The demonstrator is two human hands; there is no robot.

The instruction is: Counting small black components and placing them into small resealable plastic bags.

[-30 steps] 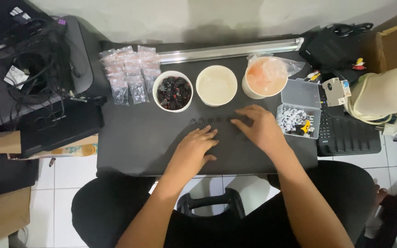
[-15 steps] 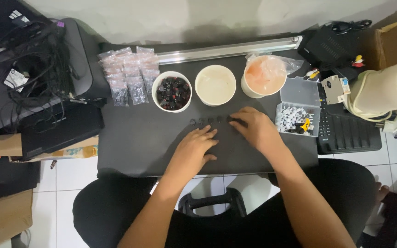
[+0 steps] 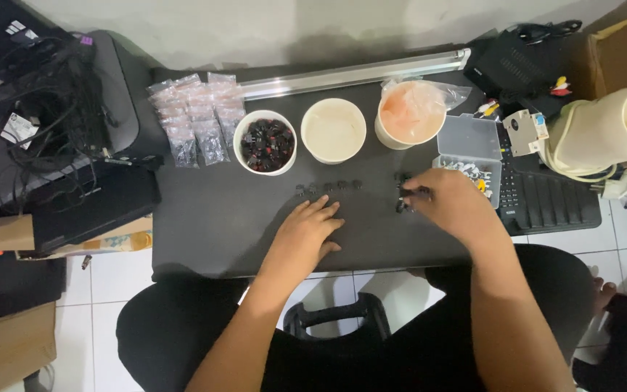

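Several small dark parts (image 3: 328, 187) lie rowed; right hand (image 3: 453, 207) fingers pinch one, left hand (image 3: 305, 236) lies flat, released.

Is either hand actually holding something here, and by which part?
The right hand pinches a small dark part at its fingertips; where on the part it grips is too small to tell. The left hand rests flat on the black table, holding nothing.

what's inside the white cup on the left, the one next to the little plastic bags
The left white cup holds a heap of small dark pieces with red showing among them. Only the top layer can be seen; whatever lies deeper is covered, and the pieces are too small to identify.
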